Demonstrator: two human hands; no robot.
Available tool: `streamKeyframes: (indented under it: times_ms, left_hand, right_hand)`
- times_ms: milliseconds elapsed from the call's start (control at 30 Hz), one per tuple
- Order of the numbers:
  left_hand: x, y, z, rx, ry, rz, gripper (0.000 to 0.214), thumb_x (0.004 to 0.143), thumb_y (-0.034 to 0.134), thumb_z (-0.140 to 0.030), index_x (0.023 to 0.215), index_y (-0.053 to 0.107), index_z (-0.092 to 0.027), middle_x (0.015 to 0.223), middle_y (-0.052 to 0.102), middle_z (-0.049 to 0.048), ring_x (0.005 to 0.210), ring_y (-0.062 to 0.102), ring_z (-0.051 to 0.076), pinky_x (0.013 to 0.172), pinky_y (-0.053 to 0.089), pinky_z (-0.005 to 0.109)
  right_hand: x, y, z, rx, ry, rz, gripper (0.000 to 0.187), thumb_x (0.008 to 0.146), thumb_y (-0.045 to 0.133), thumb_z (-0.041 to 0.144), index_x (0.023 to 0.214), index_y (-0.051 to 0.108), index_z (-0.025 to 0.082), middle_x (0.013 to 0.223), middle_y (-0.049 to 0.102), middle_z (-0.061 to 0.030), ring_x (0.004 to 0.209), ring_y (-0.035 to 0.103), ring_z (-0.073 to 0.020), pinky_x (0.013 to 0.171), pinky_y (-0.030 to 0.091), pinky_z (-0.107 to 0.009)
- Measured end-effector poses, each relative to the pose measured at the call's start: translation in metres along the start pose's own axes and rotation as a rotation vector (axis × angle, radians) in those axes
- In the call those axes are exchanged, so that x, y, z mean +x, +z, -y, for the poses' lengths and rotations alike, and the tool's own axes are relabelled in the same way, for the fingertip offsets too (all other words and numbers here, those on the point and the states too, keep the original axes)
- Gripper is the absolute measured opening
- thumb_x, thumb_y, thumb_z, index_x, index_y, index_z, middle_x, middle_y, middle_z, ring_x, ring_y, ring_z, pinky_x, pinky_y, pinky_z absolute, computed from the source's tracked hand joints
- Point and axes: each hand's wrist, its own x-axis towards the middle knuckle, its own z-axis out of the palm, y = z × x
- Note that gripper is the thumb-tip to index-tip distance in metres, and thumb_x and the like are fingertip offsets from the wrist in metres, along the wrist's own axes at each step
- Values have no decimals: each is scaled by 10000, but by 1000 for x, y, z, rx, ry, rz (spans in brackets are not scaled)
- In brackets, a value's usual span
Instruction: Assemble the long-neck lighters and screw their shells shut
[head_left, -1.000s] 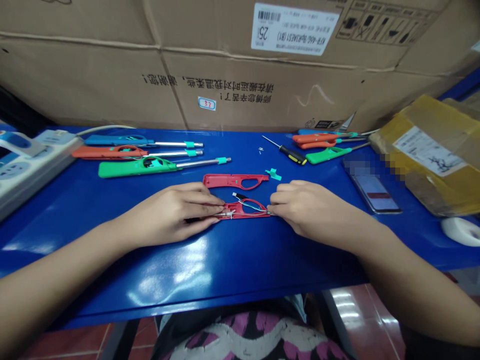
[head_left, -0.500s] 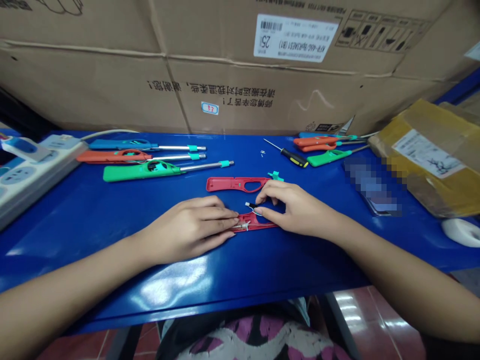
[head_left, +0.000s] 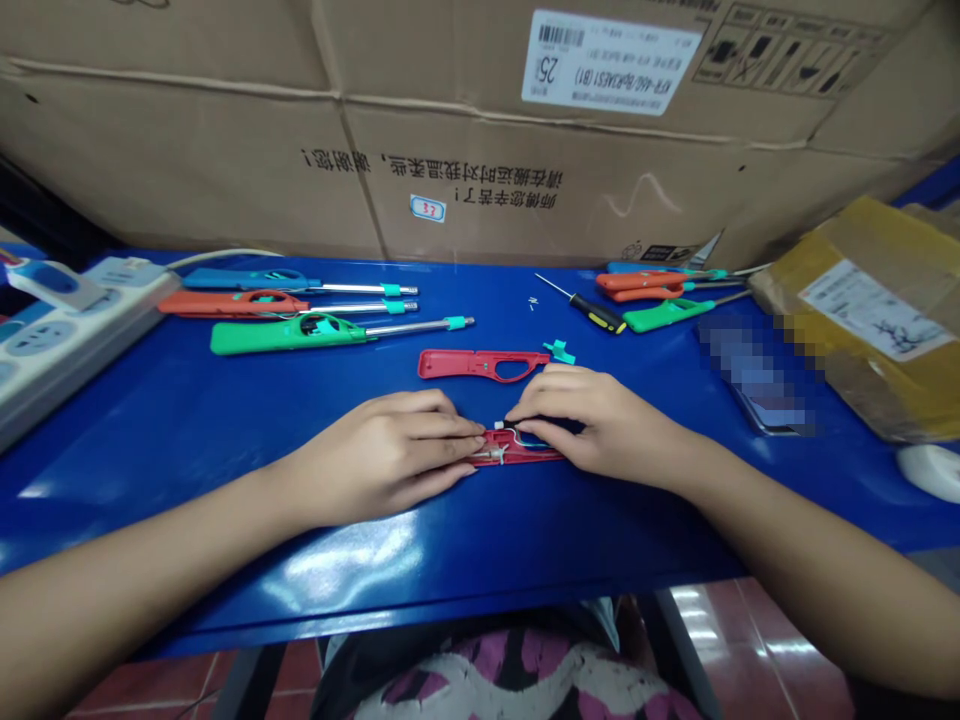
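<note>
Right hand (head_left: 600, 412) has shifted leftward, apparently pinching the black piece (head_left: 513, 427); left hand (head_left: 390, 445) grips the nearer red shell (head_left: 517, 457), behind the front edge of the worktop (head_left: 450, 570); tugging could unseat wires (head_left: 519, 438).

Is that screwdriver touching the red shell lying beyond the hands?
Apart. The head view shows blue table between the screwdriver and the red shell; the screwdriver lies farther back and to the right.
</note>
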Motion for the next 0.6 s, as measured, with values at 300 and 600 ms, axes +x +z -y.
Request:
streamKeyframes:
  times_ms: [300, 600]
  left_hand:
    - [1, 1, 1, -37, -15, 5, 291, 953, 637, -184, 1238, 688, -156, 1168, 756, 67, 990, 671, 218, 875, 599, 362]
    - [2, 0, -1, -25, -8, 0, 292, 950, 636, -172, 1237, 687, -146, 1159, 756, 79, 985, 685, 204, 880, 595, 346]
  right_hand:
    - [-1, 0, 1, -200, -113, 73, 172, 983, 556, 181, 980, 728, 165, 938, 689, -45, 899, 598, -172, 850, 450, -331]
    - [-3, 1, 12, -543, -253, 185, 228, 999, 503, 168, 916, 713, 139, 903, 663, -54, 818, 517, -197, 695, 338, -348]
